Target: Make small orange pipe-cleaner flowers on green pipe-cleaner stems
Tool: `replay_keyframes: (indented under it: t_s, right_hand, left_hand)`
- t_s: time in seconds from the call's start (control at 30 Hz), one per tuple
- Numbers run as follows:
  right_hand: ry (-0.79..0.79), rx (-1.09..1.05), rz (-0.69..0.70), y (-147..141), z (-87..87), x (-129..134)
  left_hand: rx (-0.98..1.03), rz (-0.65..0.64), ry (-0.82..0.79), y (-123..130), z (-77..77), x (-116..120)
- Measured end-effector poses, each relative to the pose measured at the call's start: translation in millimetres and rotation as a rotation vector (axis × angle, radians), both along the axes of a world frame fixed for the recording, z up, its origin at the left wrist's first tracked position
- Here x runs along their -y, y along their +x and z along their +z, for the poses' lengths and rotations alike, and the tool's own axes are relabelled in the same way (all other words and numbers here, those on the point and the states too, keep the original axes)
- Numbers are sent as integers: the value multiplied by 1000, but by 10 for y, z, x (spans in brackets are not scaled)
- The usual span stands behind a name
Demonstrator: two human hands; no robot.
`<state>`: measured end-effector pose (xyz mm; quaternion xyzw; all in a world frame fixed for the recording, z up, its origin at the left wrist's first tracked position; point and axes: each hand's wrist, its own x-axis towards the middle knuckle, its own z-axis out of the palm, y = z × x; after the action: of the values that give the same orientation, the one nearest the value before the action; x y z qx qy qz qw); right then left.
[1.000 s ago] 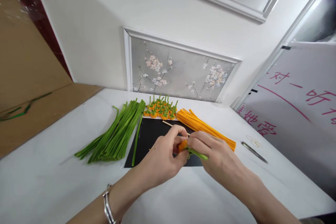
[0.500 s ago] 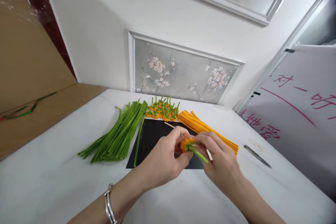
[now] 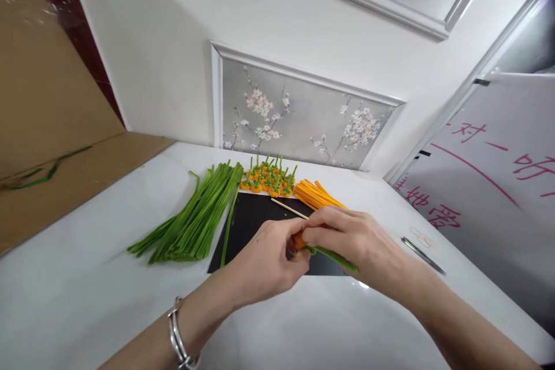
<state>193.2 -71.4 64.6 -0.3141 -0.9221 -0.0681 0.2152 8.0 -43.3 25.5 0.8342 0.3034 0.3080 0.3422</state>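
Over the black mat, my left hand is closed around a small orange pipe-cleaner ornament with a green stem. Much of its orange body is hidden by fingers. My right hand is closed over it from the right, fingertips pressed on the orange part. The green stem sticks out to the lower right, under the right hand. Just beyond the hands, a thin pale wooden stick lies on the mat, its near end by the right fingertips.
Left of the mat lies a bundle of green pipe cleaners; orange ones lie behind my right hand. Several finished-looking orange ornaments stand behind the mat. Tweezers and rubber bands are at right. A wall closes the back.
My right hand has moved left and turned over the ornament, covering more of its orange body. The stem now points lower right, under that hand. My left hand keeps its hold.
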Motion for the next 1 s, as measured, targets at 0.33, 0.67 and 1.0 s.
replay_keyframes:
  t_s: [0.33,0.67,1.0]
  right_hand:
    - [254,197,-209,-112,-176,63]
    - [-59,-409,-271,55,-101,120]
    - [-49,-433,-133,24,-151,256]
  left_hand:
    - [-48,81,-32,48,-14,21]
    - [383,-137,-428,42,-15,-64]
    - [369,-132,-455,69,-26,-61]
